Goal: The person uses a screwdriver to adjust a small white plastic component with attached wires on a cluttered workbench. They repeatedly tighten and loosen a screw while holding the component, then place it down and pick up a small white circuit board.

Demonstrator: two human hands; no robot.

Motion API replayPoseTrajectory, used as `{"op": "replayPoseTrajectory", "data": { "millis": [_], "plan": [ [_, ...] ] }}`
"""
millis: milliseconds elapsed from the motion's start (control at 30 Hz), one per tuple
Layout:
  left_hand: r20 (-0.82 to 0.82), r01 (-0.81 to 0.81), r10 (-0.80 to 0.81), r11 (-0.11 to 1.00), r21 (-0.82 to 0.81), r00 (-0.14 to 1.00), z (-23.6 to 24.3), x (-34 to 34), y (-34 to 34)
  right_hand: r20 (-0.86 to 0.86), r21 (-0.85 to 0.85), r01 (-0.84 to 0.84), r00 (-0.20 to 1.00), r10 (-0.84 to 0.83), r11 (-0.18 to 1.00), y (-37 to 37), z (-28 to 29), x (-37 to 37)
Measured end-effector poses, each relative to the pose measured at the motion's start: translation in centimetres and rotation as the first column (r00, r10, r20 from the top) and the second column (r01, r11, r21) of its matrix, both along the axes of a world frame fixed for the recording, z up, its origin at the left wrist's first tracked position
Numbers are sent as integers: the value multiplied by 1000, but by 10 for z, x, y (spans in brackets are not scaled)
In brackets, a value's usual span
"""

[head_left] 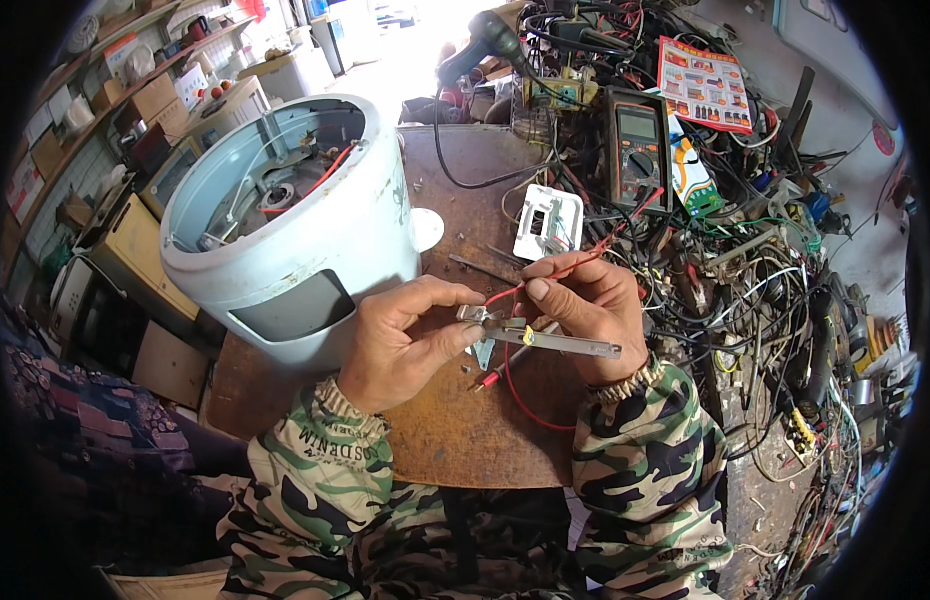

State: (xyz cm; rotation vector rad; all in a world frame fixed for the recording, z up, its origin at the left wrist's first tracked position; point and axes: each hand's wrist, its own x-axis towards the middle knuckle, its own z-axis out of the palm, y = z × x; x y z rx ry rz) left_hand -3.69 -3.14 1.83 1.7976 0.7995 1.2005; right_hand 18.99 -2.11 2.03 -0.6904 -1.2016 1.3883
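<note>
Your left hand (400, 335) is closed in a pinch, thumb and forefinger gripping a small metal piece (472, 314) at one end of a flat metal bar (580, 344). You hold both up over the middle of the tabletop (455, 450), between your hands, with the bar's other end pointing right, below your right hand (600, 310). A yellow band (528, 335) sits around the bar partway along. Your right thumb and forefinger pinch a red wire (503, 296), which reaches across toward the small metal piece; your other right fingers are curled, and whether they touch the bar cannot be told.

Underneath, a red-handled probe (490, 379) lies on the tabletop, and a red lead (533, 412) curves near it toward the right edge. Beyond your hands you have a thin rod (485, 270) lying flat and, past it near the right edge, a white plastic frame (528, 245).

By the tabletop's left edge stands a large pale blue drum (375, 230), upright and open at the top, with a dark window (295, 308) in its wall. Over on your right, past the tabletop's right edge, a multimeter (638, 122) rests among a tangle of cables (685, 265), with a red-bordered leaflet (705, 85) just beyond it.
</note>
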Motion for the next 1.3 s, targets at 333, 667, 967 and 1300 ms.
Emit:
{"op": "replayPoseTrajectory", "data": {
  "millis": [333,667,967,1300],
  "plan": [
    [-18,-34,33,999,-41,999,1,-1,-1,-16,-25,-22,1000,21,999,2,2,6],
    [-74,8,-16,995,-101,997,-1,-2,0,13,-9,-143,990,144,990,6,2,17],
    [-101,15,-26,994,-111,995,-2,2,-2,218,-4,-157,964,154,988,-6,25,27],
    [-177,-33,36,999,20,983,-14,1,1,455,489,-57,868,-199,871,-6,15,13]
  ]
}}
